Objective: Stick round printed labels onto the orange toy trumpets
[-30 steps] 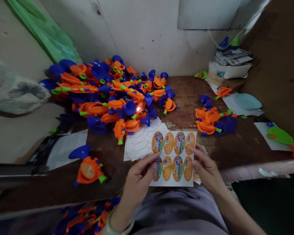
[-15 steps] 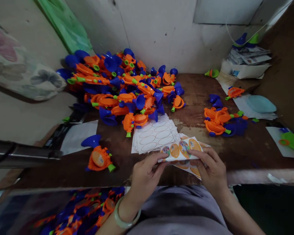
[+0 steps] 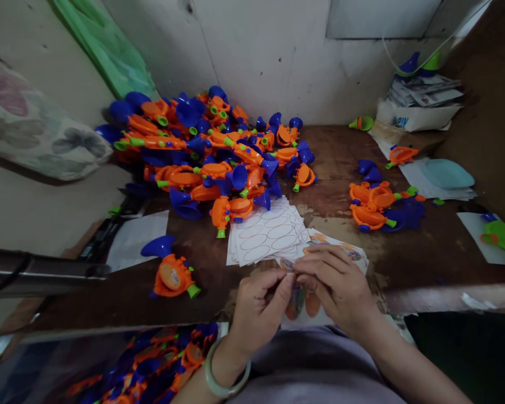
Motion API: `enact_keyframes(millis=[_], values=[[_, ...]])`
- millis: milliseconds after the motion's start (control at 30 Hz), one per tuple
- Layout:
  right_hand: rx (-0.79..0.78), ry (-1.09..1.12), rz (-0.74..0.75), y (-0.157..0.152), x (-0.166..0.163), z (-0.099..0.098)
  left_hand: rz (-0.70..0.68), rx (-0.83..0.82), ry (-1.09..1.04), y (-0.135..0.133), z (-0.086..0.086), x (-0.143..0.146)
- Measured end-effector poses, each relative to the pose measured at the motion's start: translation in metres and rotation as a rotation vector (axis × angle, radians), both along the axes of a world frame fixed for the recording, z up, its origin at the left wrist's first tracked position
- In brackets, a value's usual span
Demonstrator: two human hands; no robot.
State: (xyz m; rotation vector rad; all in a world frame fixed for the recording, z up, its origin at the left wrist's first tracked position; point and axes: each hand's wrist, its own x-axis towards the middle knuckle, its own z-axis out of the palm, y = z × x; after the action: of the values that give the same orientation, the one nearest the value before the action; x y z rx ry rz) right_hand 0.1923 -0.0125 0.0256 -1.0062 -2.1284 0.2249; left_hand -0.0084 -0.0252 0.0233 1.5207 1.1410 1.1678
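My left hand (image 3: pixel 258 306) and my right hand (image 3: pixel 339 286) meet at the table's near edge, both pinched on a sheet of oval stickers (image 3: pixel 305 303) that is folded down between them. More printed sticker sheets (image 3: pixel 353 253) lie under my right hand. A stack of used backing sheets with blank ovals (image 3: pixel 267 231) lies just beyond my fingers. An orange and blue toy trumpet with a sticker on it (image 3: pixel 170 272) sits to the left of my left hand.
A big heap of orange and blue toy trumpets (image 3: pixel 210 151) fills the back left of the wooden table (image 3: pixel 425 258). A smaller group (image 3: pixel 376 207) lies at the right. Papers and a box (image 3: pixel 421 106) stand at the back right. More toys (image 3: pixel 151 365) lie below the table's left.
The sticker sheet, flat on the table a second ago, has been lifted and bent toward me. Both hands have closed in on its near edge and now pinch together over it.
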Motion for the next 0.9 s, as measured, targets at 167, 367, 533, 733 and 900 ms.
enact_keyframes(millis=[167, 367, 533, 733, 900], values=[[0.085, 0.136, 0.010, 0.007, -0.013, -0.004, 0.015, -0.044, -0.053, -0.002, 0.003, 0.001], [0.202, -0.010, 0.215, -0.015, -0.010, 0.003, 0.215, -0.253, -0.137, 0.017, -0.005, -0.011], [-0.140, 0.147, 0.379, -0.023, 0.009, 0.022, 0.338, -0.223, -0.074, 0.034, -0.011, -0.023], [0.013, -0.036, -0.129, 0.009, 0.007, -0.001, 0.196, -0.094, -0.034, 0.024, -0.006, -0.003], [0.045, 0.011, -0.137, 0.012, -0.001, -0.017, 0.175, -0.200, -0.178, 0.024, -0.008, 0.010]])
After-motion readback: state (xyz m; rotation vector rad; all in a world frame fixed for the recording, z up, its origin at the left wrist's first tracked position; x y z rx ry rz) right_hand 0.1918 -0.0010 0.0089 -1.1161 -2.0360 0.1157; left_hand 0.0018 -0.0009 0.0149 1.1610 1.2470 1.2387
